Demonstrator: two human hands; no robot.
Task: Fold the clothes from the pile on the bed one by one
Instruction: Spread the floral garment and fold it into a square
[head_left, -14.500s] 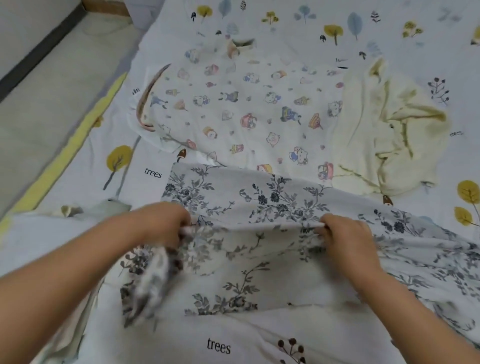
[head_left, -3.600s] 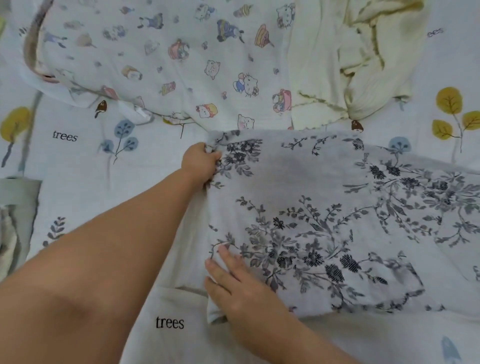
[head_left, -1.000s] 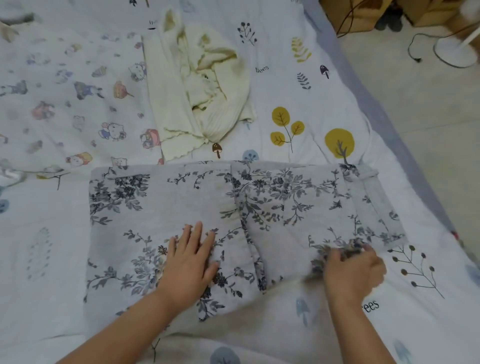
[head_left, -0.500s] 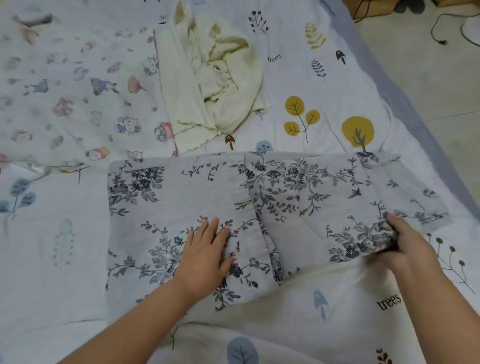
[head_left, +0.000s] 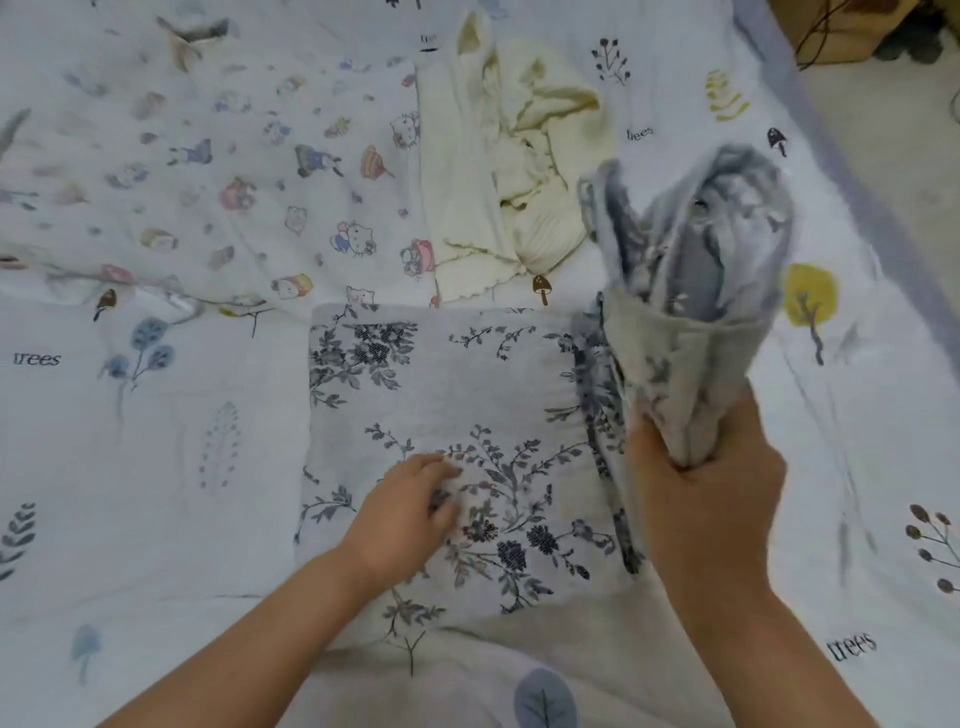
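Floral garment (head_left: 441, 395): centre of bed (head_left: 156, 467), flat, right portion lifted toward 2 o'clock.
Left hand (head_left: 410, 512): fingers straight, together, pressing garment's lower middle.
Right hand (head_left: 706, 499): fingers clamped on raised bunched end.
Cartoon-print garment (head_left: 234, 171): 10 o'clock.
Cream garment (head_left: 498, 171): 12 o'clock.

home bedroom, tree-print bedsheet (head_left: 156, 467), clothes pile (head_left: 509, 171), floor (head_left: 904, 135) beside
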